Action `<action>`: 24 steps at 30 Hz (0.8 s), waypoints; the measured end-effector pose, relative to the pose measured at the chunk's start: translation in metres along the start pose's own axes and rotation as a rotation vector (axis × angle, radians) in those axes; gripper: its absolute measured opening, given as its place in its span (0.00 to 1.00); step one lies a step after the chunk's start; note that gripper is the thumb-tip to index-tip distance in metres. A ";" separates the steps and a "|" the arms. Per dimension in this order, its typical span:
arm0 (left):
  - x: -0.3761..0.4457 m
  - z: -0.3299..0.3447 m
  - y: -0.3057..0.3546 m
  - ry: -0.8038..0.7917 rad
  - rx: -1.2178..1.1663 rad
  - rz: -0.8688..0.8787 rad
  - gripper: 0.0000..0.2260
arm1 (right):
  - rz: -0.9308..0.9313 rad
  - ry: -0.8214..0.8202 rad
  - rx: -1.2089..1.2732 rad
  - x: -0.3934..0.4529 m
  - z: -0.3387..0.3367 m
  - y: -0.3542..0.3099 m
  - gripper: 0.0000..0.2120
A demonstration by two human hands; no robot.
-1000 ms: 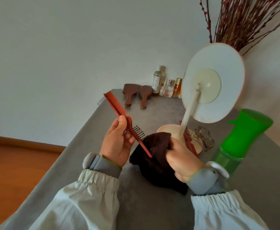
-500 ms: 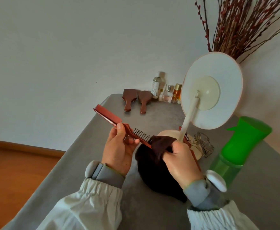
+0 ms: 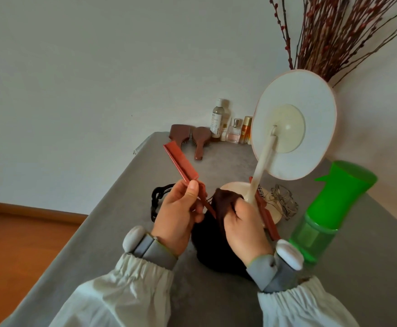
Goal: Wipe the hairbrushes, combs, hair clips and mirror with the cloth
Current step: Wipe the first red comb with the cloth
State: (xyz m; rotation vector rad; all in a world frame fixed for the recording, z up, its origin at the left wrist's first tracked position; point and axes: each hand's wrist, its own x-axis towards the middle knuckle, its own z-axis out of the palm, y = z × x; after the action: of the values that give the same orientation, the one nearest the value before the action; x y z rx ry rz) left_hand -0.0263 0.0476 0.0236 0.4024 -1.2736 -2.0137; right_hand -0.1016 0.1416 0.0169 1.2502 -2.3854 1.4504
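My left hand [image 3: 179, 214] pinches a red comb [image 3: 181, 165] near its middle, its free end pointing up and away. The comb's near end is buried in a dark brown cloth [image 3: 218, 234] that my right hand [image 3: 244, 228] grips around it. A white stand mirror [image 3: 294, 125] faces away, its round base [image 3: 231, 186] just behind the cloth. A second red comb [image 3: 267, 217] and a clear hair clip [image 3: 284, 204] lie by the base. Two brown hairbrushes [image 3: 201, 140] rest at the table's far end. A black hair clip [image 3: 156, 200] lies left of my left hand.
A green spray bottle [image 3: 332, 208] stands close to my right wrist. Several small bottles [image 3: 230, 128] line the wall at the far end. Dried red twigs [image 3: 329, 31] rise behind the mirror. The grey table [image 3: 112, 232] drops off to a wooden floor [image 3: 16, 244] on the left.
The cloth has slid further up the comb, covering the teeth that showed before. The comb tilted steeper. The black hair clip came into view.
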 end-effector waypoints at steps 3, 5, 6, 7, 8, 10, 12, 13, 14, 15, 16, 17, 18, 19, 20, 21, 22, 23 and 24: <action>-0.001 0.000 0.000 -0.008 0.053 0.014 0.09 | -0.030 -0.125 0.011 -0.004 0.008 0.004 0.07; -0.002 -0.001 0.001 -0.030 0.058 0.005 0.09 | -0.040 -0.133 0.003 -0.005 0.009 0.003 0.07; -0.002 -0.001 0.003 -0.043 0.034 -0.002 0.09 | -0.017 -0.095 0.030 -0.003 0.008 0.002 0.08; -0.002 -0.001 0.004 -0.049 0.006 -0.003 0.10 | 0.036 -0.050 0.088 -0.001 0.006 0.000 0.09; -0.001 -0.001 0.004 -0.048 -0.017 0.002 0.10 | 0.127 -0.015 0.169 0.001 0.005 -0.001 0.10; 0.000 -0.002 0.004 -0.030 -0.056 0.007 0.11 | 0.351 0.053 0.375 0.006 0.006 0.001 0.13; 0.002 -0.004 0.004 0.008 -0.120 0.002 0.11 | 0.483 0.152 0.565 0.010 0.008 0.011 0.16; 0.003 -0.005 0.005 0.035 -0.169 -0.009 0.10 | 0.493 0.193 0.622 0.011 0.009 0.014 0.17; 0.004 -0.006 0.007 0.062 -0.228 -0.027 0.10 | 0.468 0.203 0.642 0.012 0.009 0.016 0.18; 0.005 -0.007 0.008 0.079 -0.287 -0.049 0.10 | 0.387 0.182 0.610 0.011 0.008 0.015 0.19; 0.005 -0.008 0.009 0.081 -0.334 -0.076 0.10 | 0.272 0.148 0.541 0.011 0.007 0.016 0.17; 0.005 -0.008 0.010 0.074 -0.358 -0.109 0.11 | 0.167 0.138 0.471 0.010 0.006 0.016 0.13; 0.005 -0.009 0.011 0.064 -0.359 -0.145 0.12 | 0.116 0.141 0.443 0.010 0.006 0.015 0.09; 0.005 -0.009 0.011 0.057 -0.338 -0.174 0.13 | 0.119 0.161 0.458 0.009 0.005 0.010 0.05; 0.005 -0.010 0.011 0.055 -0.304 -0.189 0.14 | 0.160 0.196 0.487 0.009 0.005 0.012 0.03; 0.005 -0.010 0.011 0.050 -0.266 -0.190 0.15 | 0.227 0.229 0.576 0.009 0.003 0.009 0.04; 0.005 -0.011 0.011 0.039 -0.242 -0.181 0.14 | 0.328 0.264 0.720 0.010 -0.001 0.008 0.05; 0.006 -0.011 0.011 0.024 -0.238 -0.168 0.13 | 0.452 0.287 0.903 0.013 -0.004 0.004 0.06; 0.005 -0.011 0.010 0.011 -0.251 -0.155 0.13 | 0.560 0.285 1.089 0.017 -0.007 0.004 0.08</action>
State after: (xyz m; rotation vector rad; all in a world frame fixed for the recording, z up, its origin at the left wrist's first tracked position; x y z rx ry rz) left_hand -0.0196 0.0340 0.0284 0.4005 -0.9917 -2.2649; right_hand -0.1177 0.1384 0.0255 0.3034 -1.7661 3.0453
